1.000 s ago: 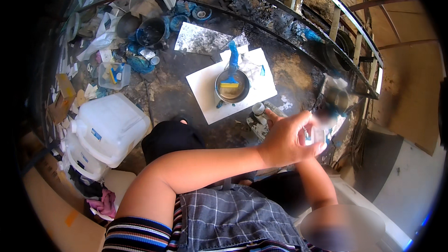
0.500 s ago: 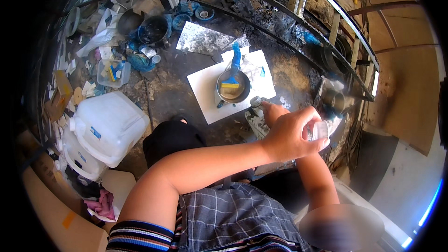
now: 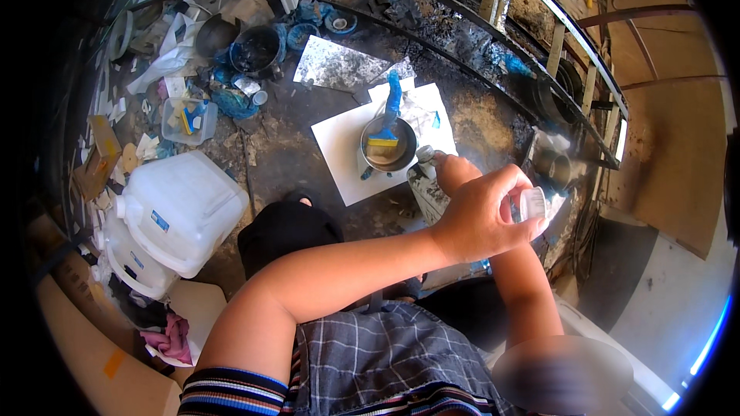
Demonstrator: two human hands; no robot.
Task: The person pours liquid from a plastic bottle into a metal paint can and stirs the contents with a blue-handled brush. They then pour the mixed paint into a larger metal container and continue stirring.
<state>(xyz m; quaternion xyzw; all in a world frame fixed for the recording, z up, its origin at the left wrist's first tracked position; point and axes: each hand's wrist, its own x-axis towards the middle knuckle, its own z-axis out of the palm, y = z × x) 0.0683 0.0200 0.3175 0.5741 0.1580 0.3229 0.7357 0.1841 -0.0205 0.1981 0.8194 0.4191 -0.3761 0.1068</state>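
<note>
Head view: clear container (image 3: 533, 203) gripped in left hand (image 3: 484, 213).

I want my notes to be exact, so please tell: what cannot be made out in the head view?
Head view: most of the right hand, hidden behind the left hand.
Head view: contents of the small clear plastic cup, partly covered by that hand.
Head view: right arm near the lower edge, blurred.

Left hand (image 3: 486, 212) crosses over the right forearm (image 3: 526, 300).
The left forearm (image 3: 366, 267) runs rightward from its bent elbow (image 3: 268, 291), thumb (image 3: 526, 231) and fingers (image 3: 515, 176) curled in a grip; the right hand (image 3: 458, 176) shows just beyond, partly hidden, one finger (image 3: 442, 159) pointing leftward.
</note>
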